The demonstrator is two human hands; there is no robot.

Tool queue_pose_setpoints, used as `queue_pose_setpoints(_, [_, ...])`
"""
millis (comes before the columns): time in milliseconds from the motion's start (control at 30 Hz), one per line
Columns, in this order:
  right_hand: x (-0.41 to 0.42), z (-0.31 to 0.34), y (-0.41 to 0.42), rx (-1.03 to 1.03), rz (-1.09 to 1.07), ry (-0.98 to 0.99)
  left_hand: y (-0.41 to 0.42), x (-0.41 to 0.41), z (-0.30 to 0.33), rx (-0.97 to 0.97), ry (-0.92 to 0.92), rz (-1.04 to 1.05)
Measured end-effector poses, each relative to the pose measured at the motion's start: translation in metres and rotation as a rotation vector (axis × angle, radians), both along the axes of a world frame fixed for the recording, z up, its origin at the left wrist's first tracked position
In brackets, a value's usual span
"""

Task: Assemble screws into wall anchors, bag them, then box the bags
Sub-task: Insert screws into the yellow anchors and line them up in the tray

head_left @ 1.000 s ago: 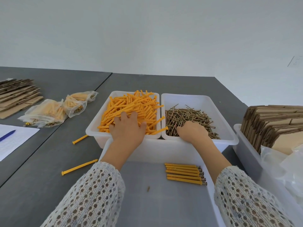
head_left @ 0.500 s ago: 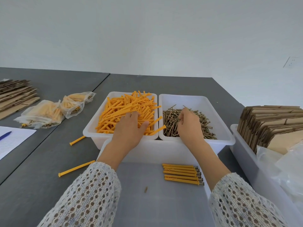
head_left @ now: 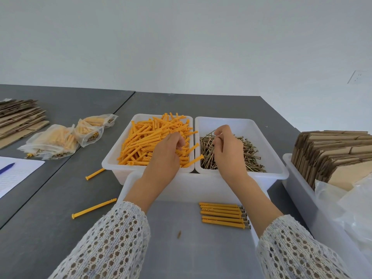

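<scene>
At frame centre, the left hand (head_left: 165, 156) curls into the white tub of orange plastic wall anchors (head_left: 153, 139) while the right hand (head_left: 227, 150) seemingly pinches a screw from the brass-coloured screws (head_left: 249, 156), readying another pairing.

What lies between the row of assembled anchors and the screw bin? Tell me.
In the head view, only the near tray's white far wall and the right forearm lie between the assembled anchors and the screw bin.

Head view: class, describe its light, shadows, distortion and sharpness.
Head view: soft, even light, faint shadows under the bins; wide-angle bending spreads the table edges outward; screws and anchors are sharp, the sleeves slightly soft; no strong glare.
</scene>
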State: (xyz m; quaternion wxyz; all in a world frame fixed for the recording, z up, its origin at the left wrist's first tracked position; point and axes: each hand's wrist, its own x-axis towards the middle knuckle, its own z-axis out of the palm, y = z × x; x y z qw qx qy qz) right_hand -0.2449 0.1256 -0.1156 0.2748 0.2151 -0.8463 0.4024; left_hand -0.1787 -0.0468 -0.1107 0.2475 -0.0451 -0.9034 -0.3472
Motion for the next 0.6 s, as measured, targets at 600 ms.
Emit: queue_pose_setpoints(600, [0.009,0.010,-0.005,-0.343,-0.009,-0.163,0.003,0.004,0.004,-0.158,0.282,-0.047])
